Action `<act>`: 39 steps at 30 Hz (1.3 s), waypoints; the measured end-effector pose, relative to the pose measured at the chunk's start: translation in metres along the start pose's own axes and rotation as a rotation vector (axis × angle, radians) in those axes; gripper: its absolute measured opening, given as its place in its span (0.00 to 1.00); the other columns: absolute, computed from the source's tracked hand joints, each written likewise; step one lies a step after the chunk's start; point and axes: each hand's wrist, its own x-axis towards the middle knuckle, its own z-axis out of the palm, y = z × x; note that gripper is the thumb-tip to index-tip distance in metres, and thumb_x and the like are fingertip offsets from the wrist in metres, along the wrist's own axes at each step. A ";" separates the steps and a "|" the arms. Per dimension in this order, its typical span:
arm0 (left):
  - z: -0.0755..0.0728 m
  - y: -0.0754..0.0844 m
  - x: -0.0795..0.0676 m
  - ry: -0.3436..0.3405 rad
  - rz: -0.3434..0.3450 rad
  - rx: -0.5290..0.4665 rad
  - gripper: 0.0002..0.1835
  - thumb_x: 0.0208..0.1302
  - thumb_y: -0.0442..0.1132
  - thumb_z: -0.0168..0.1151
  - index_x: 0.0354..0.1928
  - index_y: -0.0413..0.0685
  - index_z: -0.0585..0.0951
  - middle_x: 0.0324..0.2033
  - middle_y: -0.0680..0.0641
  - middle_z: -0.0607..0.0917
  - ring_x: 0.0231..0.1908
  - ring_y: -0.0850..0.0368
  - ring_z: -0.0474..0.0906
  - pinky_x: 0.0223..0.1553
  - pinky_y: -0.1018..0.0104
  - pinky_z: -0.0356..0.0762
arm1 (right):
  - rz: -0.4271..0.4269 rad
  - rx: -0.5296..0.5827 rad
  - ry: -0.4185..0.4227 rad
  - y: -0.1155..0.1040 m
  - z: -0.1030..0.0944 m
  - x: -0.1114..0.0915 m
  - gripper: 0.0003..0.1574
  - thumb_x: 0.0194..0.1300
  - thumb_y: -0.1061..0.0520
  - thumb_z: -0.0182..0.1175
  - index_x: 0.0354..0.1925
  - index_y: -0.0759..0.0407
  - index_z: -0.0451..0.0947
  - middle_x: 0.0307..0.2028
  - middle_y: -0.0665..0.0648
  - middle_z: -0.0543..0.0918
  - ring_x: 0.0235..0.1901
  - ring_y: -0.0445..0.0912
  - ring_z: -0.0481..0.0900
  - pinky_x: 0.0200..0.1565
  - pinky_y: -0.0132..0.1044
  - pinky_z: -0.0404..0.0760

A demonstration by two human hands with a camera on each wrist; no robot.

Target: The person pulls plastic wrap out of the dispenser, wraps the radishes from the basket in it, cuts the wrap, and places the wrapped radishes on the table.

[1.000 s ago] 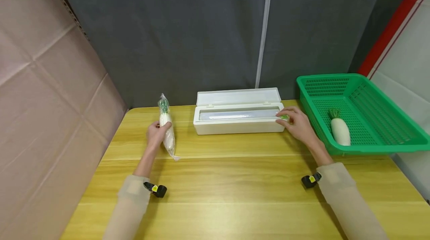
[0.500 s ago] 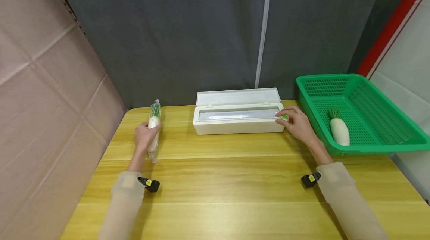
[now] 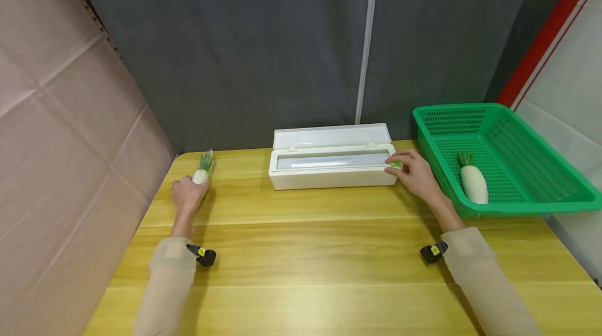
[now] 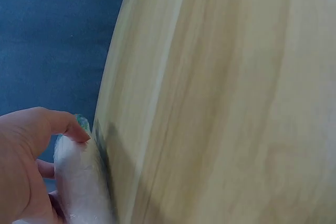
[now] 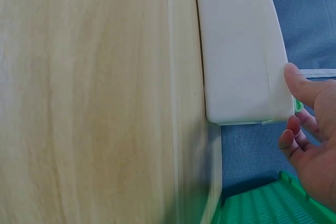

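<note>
In the head view my left hand [image 3: 189,193] grips a white radish [image 3: 200,176] with green stem stubs, low over the table's far left. Clear plastic wrap covers this radish [image 4: 79,177] in the left wrist view, where my thumb presses on it; its lower part is hidden by the hand in the head view. My right hand [image 3: 413,171] is at the right end of a white cling film box [image 3: 329,179], thumb and forefinger on either side of a small green slide cutter [image 3: 396,164]. The box lid [image 3: 331,136] stands raised, and a film roll [image 3: 331,161] lies inside.
A green plastic basket [image 3: 531,209] stands on the right, holding an unwrapped white radish [image 3: 474,184]. Behind the wooden table [image 3: 301,263] hangs a dark grey curtain [image 3: 235,54]. A pinkish wall covering [image 3: 70,158] borders the left side.
My left hand has carried the wrapped radish leftward and down toward the table's far left corner. The right hand has stayed at the box's end.
</note>
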 end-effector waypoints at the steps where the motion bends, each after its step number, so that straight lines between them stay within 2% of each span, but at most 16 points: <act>1: 0.000 -0.002 0.000 -0.002 0.000 0.010 0.27 0.59 0.48 0.60 0.45 0.26 0.78 0.44 0.25 0.73 0.48 0.29 0.70 0.44 0.39 0.69 | 0.000 -0.001 0.000 0.000 0.000 0.000 0.12 0.63 0.62 0.71 0.45 0.65 0.86 0.49 0.64 0.79 0.28 0.48 0.69 0.32 0.33 0.67; 5: -0.002 -0.008 0.002 -0.021 0.013 0.016 0.26 0.60 0.47 0.59 0.46 0.25 0.77 0.45 0.24 0.72 0.51 0.27 0.67 0.50 0.37 0.67 | -0.004 -0.002 0.004 0.000 0.000 0.000 0.11 0.63 0.62 0.71 0.44 0.65 0.86 0.49 0.64 0.79 0.28 0.47 0.69 0.32 0.33 0.67; 11: -0.006 -0.011 0.004 -0.044 0.066 0.005 0.22 0.60 0.43 0.59 0.43 0.25 0.77 0.44 0.24 0.73 0.48 0.27 0.68 0.50 0.37 0.67 | -0.010 -0.006 0.004 0.000 0.000 0.000 0.11 0.63 0.62 0.71 0.44 0.65 0.86 0.48 0.65 0.79 0.29 0.49 0.70 0.33 0.34 0.68; 17: -0.009 -0.012 0.007 -0.067 0.096 -0.010 0.25 0.60 0.43 0.61 0.49 0.24 0.76 0.45 0.24 0.74 0.48 0.28 0.68 0.50 0.37 0.67 | -0.011 -0.012 -0.007 -0.001 -0.001 0.000 0.12 0.63 0.62 0.71 0.44 0.65 0.86 0.48 0.65 0.79 0.29 0.48 0.70 0.33 0.36 0.69; 30: -0.014 -0.019 0.009 -0.084 0.073 0.010 0.36 0.63 0.45 0.60 0.65 0.24 0.68 0.55 0.21 0.70 0.55 0.26 0.66 0.54 0.34 0.65 | -0.009 -0.026 -0.024 -0.003 -0.003 0.002 0.12 0.62 0.62 0.71 0.44 0.66 0.86 0.48 0.65 0.80 0.29 0.48 0.70 0.33 0.38 0.70; 39: -0.018 -0.025 0.009 -0.113 0.024 -0.082 0.39 0.65 0.47 0.58 0.70 0.26 0.63 0.62 0.20 0.64 0.59 0.23 0.63 0.58 0.33 0.62 | -0.005 -0.030 -0.028 -0.002 -0.004 0.003 0.12 0.63 0.61 0.71 0.44 0.66 0.86 0.48 0.65 0.80 0.29 0.48 0.69 0.32 0.37 0.69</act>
